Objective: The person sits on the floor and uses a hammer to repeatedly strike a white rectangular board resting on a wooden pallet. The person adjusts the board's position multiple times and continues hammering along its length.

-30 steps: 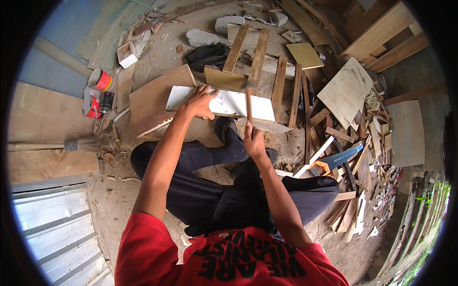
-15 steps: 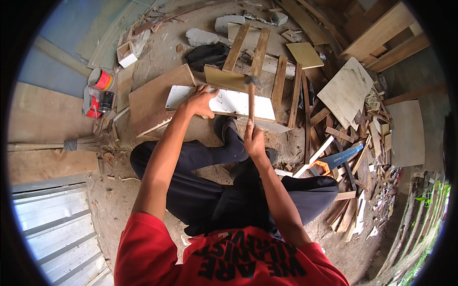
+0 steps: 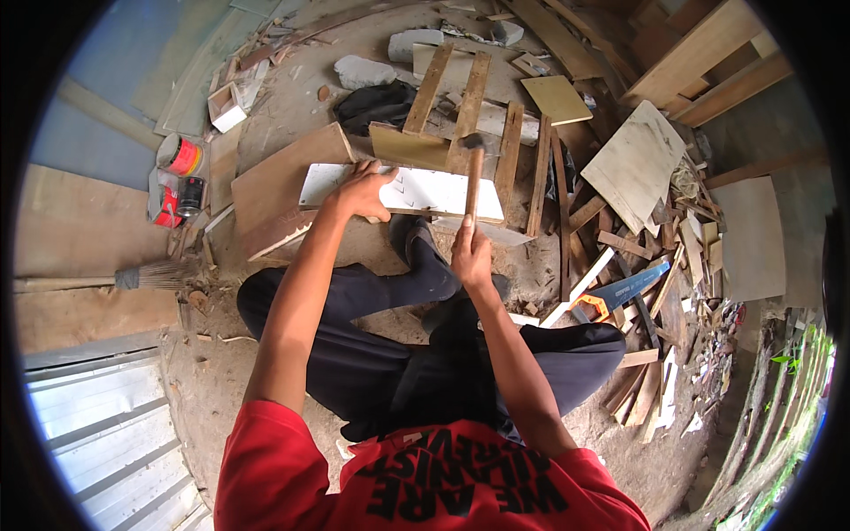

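My left hand (image 3: 361,193) grips a long white board (image 3: 429,188) toward its left end, its fingers over the far edge and the thumb spread toward the near edge. Dark marks run along the board's white face. In my right hand (image 3: 471,255) is a hammer (image 3: 475,181), held low on its wooden handle. Its dark head is raised beyond the board's far edge, toward the right end. Beneath and left of the white board is a brown plywood panel (image 3: 274,190). Wooden slats (image 3: 507,155) joined to a yellowish board (image 3: 398,146) lie just beyond.
A handsaw (image 3: 633,285) with an orange handle rests on scrap wood at my right. Paint cans (image 3: 181,156) and a stick broom (image 3: 155,276) are at the left. Pale rubble blocks (image 3: 363,73) and a black cloth bundle (image 3: 374,106) lie farther off. A square panel (image 3: 636,164) leans on the scrap.
The hammer's head has moved slightly right and away from me, with its handle now tilted a little to the right. My left hand keeps its place on the white board.
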{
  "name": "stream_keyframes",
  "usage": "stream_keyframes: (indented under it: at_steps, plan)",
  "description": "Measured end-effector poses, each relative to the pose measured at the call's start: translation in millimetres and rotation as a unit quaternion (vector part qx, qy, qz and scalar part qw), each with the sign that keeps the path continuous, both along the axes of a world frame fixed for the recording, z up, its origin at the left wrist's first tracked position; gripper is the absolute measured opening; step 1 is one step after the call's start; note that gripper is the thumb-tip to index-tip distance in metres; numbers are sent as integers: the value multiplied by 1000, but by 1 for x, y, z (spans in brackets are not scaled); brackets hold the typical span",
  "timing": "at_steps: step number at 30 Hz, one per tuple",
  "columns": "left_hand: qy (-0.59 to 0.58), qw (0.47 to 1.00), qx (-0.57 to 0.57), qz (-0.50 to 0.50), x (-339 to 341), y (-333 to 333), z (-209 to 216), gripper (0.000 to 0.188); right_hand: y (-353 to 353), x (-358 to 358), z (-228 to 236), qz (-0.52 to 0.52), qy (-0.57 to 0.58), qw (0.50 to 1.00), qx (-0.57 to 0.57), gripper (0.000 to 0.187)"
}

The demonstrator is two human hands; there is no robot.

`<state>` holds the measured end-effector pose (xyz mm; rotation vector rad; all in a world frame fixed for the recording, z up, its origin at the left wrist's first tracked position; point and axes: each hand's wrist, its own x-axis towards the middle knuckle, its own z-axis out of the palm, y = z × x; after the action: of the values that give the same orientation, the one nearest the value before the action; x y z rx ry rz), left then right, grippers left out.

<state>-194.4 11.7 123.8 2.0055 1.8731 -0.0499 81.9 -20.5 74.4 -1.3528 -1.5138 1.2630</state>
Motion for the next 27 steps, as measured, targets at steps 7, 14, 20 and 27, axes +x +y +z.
stream_keyframes:
  at_steps: [7, 14, 20, 27]
  plan:
    - [-8, 1000, -3, 1, 3, -2, 4, 108, 1, 10, 24, 5, 0, 995, -99, 56]
    - [-5, 1000, -17, 0, 1, -2, 6, 107, -4, 2, 21, 29, -104, 993, -50, 60]
    - [-15, 999, -28, 5, 2, 2, 6, 106, -2, 9, 16, 36, -167, 982, 82, 59]
    - [-27, 1000, -6, -3, -2, 2, 7, 106, 0, 11, 26, 48, -168, 982, 68, 65]
